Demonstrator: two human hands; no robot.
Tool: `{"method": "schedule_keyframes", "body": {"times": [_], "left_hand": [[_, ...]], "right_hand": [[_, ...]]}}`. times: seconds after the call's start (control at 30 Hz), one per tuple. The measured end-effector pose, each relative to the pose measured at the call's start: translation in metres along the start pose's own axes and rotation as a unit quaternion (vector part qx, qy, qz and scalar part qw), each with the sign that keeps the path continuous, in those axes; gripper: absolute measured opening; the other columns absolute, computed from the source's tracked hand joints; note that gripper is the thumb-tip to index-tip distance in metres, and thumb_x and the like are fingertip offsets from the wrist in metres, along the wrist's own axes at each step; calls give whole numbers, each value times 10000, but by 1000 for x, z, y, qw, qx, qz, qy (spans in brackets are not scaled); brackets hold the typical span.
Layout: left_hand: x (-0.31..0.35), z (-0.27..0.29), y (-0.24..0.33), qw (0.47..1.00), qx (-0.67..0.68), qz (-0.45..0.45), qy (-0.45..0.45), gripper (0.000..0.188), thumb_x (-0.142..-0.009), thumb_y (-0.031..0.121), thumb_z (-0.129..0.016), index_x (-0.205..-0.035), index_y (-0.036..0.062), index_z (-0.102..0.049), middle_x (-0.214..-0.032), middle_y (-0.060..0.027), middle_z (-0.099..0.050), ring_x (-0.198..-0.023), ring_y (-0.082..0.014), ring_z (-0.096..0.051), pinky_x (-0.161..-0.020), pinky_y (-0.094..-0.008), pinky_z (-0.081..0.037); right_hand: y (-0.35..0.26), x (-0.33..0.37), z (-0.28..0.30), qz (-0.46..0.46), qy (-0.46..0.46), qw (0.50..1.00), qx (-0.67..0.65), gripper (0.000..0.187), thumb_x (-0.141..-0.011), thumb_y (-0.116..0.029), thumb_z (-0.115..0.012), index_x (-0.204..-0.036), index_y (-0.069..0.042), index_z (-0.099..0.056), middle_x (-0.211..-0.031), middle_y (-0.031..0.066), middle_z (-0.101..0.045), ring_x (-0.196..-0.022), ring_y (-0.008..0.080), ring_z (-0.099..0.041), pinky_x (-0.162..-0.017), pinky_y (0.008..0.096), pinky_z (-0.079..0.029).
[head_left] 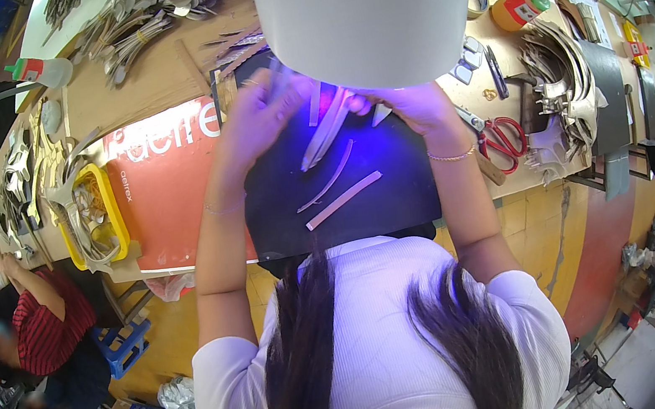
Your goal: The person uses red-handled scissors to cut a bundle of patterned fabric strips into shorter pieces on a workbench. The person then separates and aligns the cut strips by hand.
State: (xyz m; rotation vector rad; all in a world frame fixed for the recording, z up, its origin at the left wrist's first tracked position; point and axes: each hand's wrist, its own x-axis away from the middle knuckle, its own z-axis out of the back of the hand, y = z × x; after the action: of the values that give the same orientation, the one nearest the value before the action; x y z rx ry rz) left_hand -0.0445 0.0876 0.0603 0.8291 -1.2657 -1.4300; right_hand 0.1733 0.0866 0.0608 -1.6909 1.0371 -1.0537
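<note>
Under a white cylindrical hood [367, 12], both hands work in purple-blue light over a dark mat [401, 185]. My left hand [268, 116] is raised at the hood's left edge, its fingers bent and smeared by motion. My right hand [419, 110] reaches in from the right, with its fingertips mostly hidden by the hood. A small pale pointed piece [382, 114] shows beside its fingers. Between the hands lie overlapping pale strips [326, 137]. Nearer to me rest a thin curved strip [329, 177] and a wider pinkish strip [344, 200].
Red-handled scissors [504, 140] and a black pen-like tool [496, 71] lie right of the mat. Stacked curved pieces [564, 84] and an orange bottle [518, 9] stand beyond. Left are a red sheet [166, 203], a yellow basket [120, 223] and a co-worker in a striped shirt [49, 326].
</note>
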Motion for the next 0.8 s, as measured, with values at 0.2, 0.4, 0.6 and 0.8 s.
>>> {"method": "schedule_keyframes", "body": {"times": [0.2, 0.4, 0.6, 0.8], "left_hand": [[16, -3, 16, 964, 129, 166, -166, 261, -855, 272, -674, -832, 13, -656, -668, 9, -560, -559, -38, -486, -496, -181, -359], [31, 15, 1, 959, 153, 217, -104, 273, -910, 284, -598, -910, 12, -618, -622, 12, -516, -524, -54, -480, -467, -200, -367], [36, 7, -1, 954, 76, 265, -115, 285, -849, 286, -686, -901, 8, -649, -639, 28, -527, -544, -50, -455, -502, -211, -372], [30, 3, 6, 971, 68, 157, -166, 226, -761, 216, -766, -819, 12, -687, -616, 27, -540, -527, -44, -447, -479, -204, -327]], "right_hand": [[5, 5, -16, 51, -9, 997, 50, 177, -820, -62, -660, -946, 45, -598, -866, 104, -648, -726, 153, -642, -658, 271, -525], [13, 39, 0, 146, -114, 803, 567, 188, -750, -132, -686, -934, -159, -661, -987, 35, -548, -990, 254, -496, -889, 396, -392], [15, 39, -1, 157, -140, 798, 565, 142, -763, -166, -695, -904, -154, -685, -972, 13, -581, -984, 205, -495, -894, 416, -342], [4, 25, 3, 24, -132, 939, 316, 172, -806, -192, -696, -925, -70, -672, -883, 61, -659, -756, 167, -606, -703, 285, -460]]}}
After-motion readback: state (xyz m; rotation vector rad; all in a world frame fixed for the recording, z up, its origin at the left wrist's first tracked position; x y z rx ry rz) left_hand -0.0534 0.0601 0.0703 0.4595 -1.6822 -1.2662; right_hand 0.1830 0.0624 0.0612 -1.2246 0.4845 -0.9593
